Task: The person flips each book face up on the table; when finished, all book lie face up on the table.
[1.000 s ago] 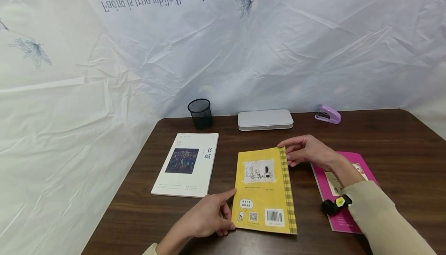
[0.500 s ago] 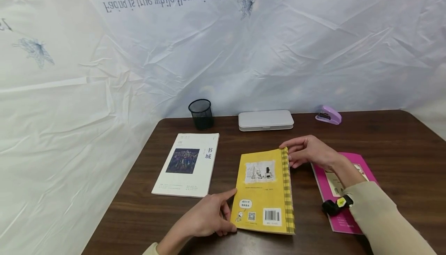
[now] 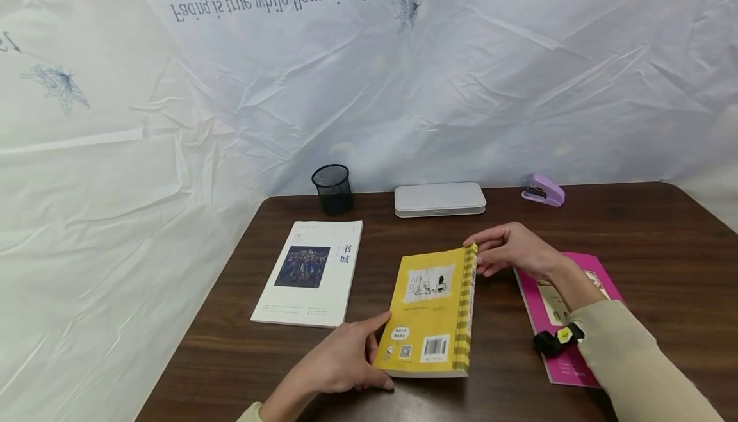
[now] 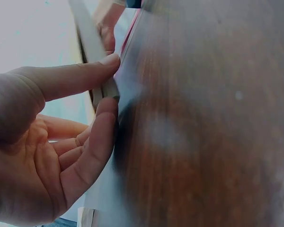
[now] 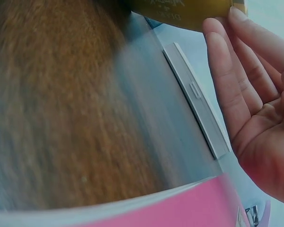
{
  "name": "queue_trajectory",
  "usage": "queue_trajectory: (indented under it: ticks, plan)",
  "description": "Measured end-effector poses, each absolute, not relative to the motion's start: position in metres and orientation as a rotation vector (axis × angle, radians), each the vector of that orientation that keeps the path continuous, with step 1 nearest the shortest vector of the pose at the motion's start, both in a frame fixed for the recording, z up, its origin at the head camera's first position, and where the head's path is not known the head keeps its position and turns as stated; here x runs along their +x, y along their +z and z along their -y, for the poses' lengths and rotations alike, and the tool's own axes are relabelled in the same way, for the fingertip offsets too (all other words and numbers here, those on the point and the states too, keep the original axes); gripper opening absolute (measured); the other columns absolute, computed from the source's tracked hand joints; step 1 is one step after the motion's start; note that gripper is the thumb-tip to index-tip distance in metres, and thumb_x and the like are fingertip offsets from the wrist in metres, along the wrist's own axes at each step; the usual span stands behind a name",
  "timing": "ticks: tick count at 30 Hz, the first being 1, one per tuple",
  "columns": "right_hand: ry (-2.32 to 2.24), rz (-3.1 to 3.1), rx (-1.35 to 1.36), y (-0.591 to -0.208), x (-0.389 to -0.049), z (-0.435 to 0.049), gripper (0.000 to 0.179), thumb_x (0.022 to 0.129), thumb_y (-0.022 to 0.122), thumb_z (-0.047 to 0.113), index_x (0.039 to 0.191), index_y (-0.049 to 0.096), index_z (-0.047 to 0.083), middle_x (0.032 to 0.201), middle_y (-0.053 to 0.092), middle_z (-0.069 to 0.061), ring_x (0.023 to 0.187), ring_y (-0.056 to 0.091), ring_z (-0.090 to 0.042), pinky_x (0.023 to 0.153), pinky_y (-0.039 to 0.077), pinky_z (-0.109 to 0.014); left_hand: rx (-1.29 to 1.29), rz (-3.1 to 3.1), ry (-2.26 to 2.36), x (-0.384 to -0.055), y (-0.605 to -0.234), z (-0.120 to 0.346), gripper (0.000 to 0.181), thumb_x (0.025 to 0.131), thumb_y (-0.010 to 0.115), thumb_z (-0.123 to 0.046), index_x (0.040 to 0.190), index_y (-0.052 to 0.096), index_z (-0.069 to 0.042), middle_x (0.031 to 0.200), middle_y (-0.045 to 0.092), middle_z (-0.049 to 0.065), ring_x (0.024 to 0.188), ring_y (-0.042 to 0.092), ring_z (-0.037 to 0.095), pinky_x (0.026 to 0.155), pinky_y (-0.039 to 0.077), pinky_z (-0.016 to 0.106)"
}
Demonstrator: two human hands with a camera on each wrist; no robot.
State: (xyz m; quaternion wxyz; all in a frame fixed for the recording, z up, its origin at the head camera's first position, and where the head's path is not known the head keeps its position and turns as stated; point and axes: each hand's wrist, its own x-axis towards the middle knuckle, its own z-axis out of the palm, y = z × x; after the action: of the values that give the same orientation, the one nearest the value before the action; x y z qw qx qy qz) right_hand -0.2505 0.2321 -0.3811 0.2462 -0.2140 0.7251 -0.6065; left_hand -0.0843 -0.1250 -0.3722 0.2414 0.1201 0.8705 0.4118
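A yellow book [image 3: 429,310], back cover up with a barcode near its bottom, is held between both hands in the head view. The left hand [image 3: 346,358] pinches its lower left corner; in the left wrist view thumb and finger [image 4: 102,123] press on the page edges. At the upper right corner, the right hand [image 3: 513,252] pinches the book by the checked spine. The right wrist view shows thumb and fingertips meeting on the yellow cover [image 5: 189,14]. The book stands tilted, with its spine side raised and its lower page edges showing.
A white book [image 3: 311,307] lies to the left on the dark wooden table [image 3: 663,249]. Beneath the right forearm is a pink book [image 3: 576,367]. Along the back stand a black mesh pen cup [image 3: 334,191], a white case [image 3: 440,199] and a purple stapler [image 3: 544,190].
The yellow book has tilted: its lower right corner has swung left and up, and its spine and bottom edge show more. Both hands stay nearly in place, still gripping it.
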Motion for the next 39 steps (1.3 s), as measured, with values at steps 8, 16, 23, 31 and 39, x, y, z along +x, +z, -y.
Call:
queue_trajectory:
  ticks: [8, 16, 23, 31, 39]
  plan:
    - [-1.657, -2.018, -0.591, -0.38, -0.25, -0.23, 0.046, 0.095, 0.076, 0.003, 0.135, 0.061, -0.016, 0.103, 0.082, -0.006, 0.084, 0.079, -0.02, 0.077, 0.067, -0.044, 0.373, -2.488, 1.017, -0.084, -0.373, 0.125, 0.105, 0.071, 0.098, -0.02, 0.16, 0.044, -0.006, 0.078, 0.059, -0.004, 0.061, 0.053, 0.007, 0.055, 0.04, 0.02]
    - [-1.667, -2.08, -0.593, -0.375, -0.247, -0.231, 0.038, 0.094, 0.078, 0.004, 0.129, 0.069, -0.01, 0.101, 0.081, -0.007, 0.084, 0.079, -0.022, 0.078, 0.066, -0.047, 0.411, -2.531, 0.988, -0.084, -0.374, 0.126, 0.098, 0.074, 0.095, -0.021, 0.158, 0.048, -0.006, 0.08, 0.061, -0.009, 0.067, 0.054, 0.004, 0.06, 0.043, 0.02]
    - [-1.707, -2.146, -0.582, -0.37, -0.244, -0.232, 0.035, 0.093, 0.079, 0.003, 0.125, 0.072, -0.008, 0.104, 0.081, -0.004, 0.086, 0.079, -0.024, 0.079, 0.066, -0.047, 0.411, -2.623, 0.977, -0.085, -0.372, 0.127, 0.08, 0.077, 0.093, -0.022, 0.15, 0.061, -0.012, 0.101, 0.075, -0.006, 0.083, 0.059, 0.002, 0.075, 0.05, 0.023]
    - [-1.75, -2.188, -0.679, -0.368, -0.245, -0.235, 0.037, 0.093, 0.077, -0.001, 0.126, 0.068, -0.015, 0.11, 0.077, 0.002, 0.09, 0.077, -0.022, 0.077, 0.067, -0.041, 0.344, -2.602, 1.118, -0.083, -0.372, 0.127, 0.06, 0.083, 0.088, -0.015, 0.14, 0.07, -0.01, 0.102, 0.075, 0.003, 0.059, 0.064, 0.008, 0.05, 0.048, 0.023]
    - [-1.802, -2.193, -0.714, -0.365, -0.245, -0.24, 0.027, 0.094, 0.075, -0.003, 0.121, 0.075, -0.005, 0.112, 0.076, 0.006, 0.087, 0.076, -0.018, 0.074, 0.067, -0.038, 0.335, -2.574, 1.276, -0.081, -0.372, 0.13, 0.043, 0.092, 0.081, -0.012, 0.133, 0.074, -0.006, 0.086, 0.077, 0.0, 0.056, 0.066, 0.01, 0.044, 0.047, 0.024]
